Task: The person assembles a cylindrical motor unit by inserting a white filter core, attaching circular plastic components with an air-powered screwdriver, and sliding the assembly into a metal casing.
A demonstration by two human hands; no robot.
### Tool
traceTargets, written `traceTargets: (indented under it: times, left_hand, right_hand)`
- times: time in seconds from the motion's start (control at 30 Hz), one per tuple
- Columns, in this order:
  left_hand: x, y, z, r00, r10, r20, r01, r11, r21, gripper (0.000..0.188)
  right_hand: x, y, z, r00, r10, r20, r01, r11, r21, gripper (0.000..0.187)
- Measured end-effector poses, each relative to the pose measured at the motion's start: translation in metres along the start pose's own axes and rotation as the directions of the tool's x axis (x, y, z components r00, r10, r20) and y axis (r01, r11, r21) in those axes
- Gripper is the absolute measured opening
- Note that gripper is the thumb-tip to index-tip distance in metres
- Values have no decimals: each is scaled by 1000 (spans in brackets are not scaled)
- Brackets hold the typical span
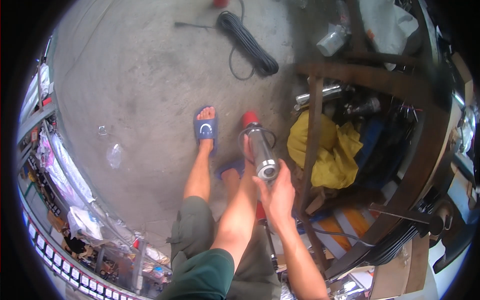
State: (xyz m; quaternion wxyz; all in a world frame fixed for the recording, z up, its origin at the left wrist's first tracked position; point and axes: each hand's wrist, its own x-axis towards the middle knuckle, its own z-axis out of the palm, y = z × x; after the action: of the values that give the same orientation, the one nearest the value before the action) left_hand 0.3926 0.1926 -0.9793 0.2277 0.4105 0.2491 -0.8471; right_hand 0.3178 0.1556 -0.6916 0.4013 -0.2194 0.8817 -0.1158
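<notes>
A shiny metal cylinder [261, 147] with a red far end, which looks like a submersible pump, is held tilted in front of my legs. My left hand [247, 148] grips its far part from the left side, with most of the fingers hidden behind it. Around the near end, my right hand [278, 194] is closed, its thumb on the left and its fingers on the right. A round opening or fitting shows in that near end. A thin dark cable [272, 136] loops around the cylinder near its red end.
A coiled dark cable [247, 42] lies on the concrete floor ahead. At right stands a rusty metal frame [314, 135] with a yellow sack [325, 150] and metal parts. Cluttered shelves [65, 170] line the left. A clear plastic bag [114, 156] lies on the floor.
</notes>
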Motion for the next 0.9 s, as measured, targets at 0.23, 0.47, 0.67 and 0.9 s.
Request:
traceTargets:
  times: [0.23,0.47,0.67,0.9]
  left_hand:
    - [11,-10,-3,994,12,110,-3,997,-78,70]
    - [16,-18,6,983,1,183,19,994,-105,72]
    - [22,-18,-8,974,22,224,12,989,-147,73]
    - [33,-11,-20,980,76,184,-70,997,-41,83]
  right_hand:
    - [7,8,2,997,-79,-3,79,994,-82,80]
    - [6,27,0,988,-143,-52,138,987,-79,81]
    - [5,21,3,961,-237,-142,213,962,-168,86]
    - [2,24,2,936,-327,-128,287,923,-258,97]
